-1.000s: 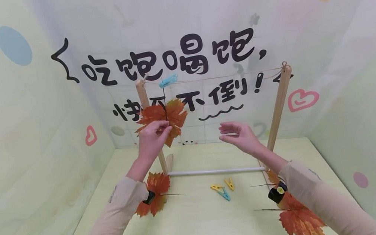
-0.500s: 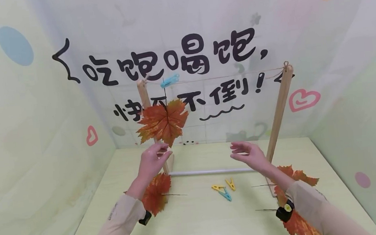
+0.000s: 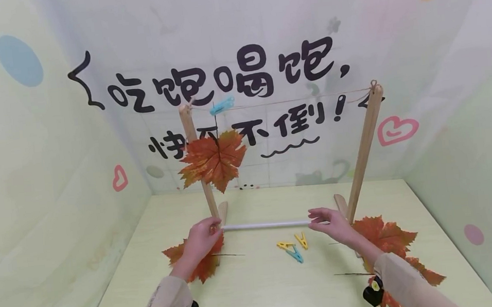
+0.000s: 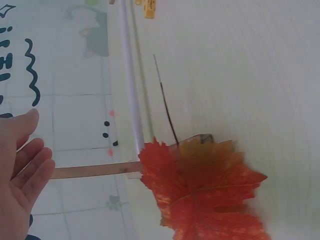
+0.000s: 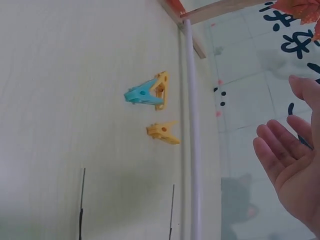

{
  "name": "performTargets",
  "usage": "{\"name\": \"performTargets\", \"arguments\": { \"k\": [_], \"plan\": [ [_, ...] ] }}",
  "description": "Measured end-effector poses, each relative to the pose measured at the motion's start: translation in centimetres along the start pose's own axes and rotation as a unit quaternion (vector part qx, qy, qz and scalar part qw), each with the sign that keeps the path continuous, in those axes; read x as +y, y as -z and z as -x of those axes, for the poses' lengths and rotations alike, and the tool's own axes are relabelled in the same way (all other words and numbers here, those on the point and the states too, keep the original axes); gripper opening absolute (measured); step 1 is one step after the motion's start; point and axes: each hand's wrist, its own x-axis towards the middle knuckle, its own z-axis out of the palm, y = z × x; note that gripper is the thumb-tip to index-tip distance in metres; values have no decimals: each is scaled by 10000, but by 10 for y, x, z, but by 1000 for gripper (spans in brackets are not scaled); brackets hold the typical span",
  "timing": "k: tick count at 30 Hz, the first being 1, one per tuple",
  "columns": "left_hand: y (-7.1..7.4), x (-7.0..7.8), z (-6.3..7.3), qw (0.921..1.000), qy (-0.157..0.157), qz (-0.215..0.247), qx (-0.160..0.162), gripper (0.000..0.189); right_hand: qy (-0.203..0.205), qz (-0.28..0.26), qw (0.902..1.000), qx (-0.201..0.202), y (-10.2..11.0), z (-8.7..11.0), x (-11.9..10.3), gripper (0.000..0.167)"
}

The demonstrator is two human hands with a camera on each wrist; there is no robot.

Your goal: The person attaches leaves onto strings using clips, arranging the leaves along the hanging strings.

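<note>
An orange-red maple leaf (image 3: 217, 158) hangs by its dark stem from a blue clothespin (image 3: 222, 106) on the string (image 3: 285, 102). My left hand (image 3: 202, 240) is below it, near the left post's foot, with loosely bent fingers and nothing in them. Under that forearm another maple leaf (image 4: 205, 192) lies on the table. My right hand (image 3: 333, 225) hovers near the right end of the white rod (image 3: 265, 225), its fingers relaxed and holding nothing. Two yellow clothespins (image 5: 162, 132) and a blue clothespin (image 5: 144, 93) lie between the hands.
Wooden posts (image 3: 366, 148) at either side carry the string, with the white rod joining them low down. More maple leaves (image 3: 385, 234) lie at the right, partly hidden by my right forearm, their stems pointing inward. A printed cloth wall stands behind.
My left hand has come away from the hanging leaf and dropped toward the table. My right hand has lowered too. The leaf stays hanging from the blue clothespin.
</note>
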Motion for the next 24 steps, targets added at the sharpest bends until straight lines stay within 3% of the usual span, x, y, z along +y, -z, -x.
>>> {"name": "performTargets", "arguments": {
  "k": [5,10,19,24],
  "plan": [
    [-15,-15,9,9994,151,-103,-280,28,-244,271,9993,70,-11,2,17,45],
    [-26,-27,15,9971,377,-186,-638,30,-541,31,9983,231,-22,2,30,47],
    [-39,-35,23,9888,699,-181,-1305,36,-942,-59,9941,530,-37,-2,42,46],
    [-49,-40,25,9874,628,-204,-1440,31,-1079,-94,9917,691,-44,-1,45,42]
  ]
}}
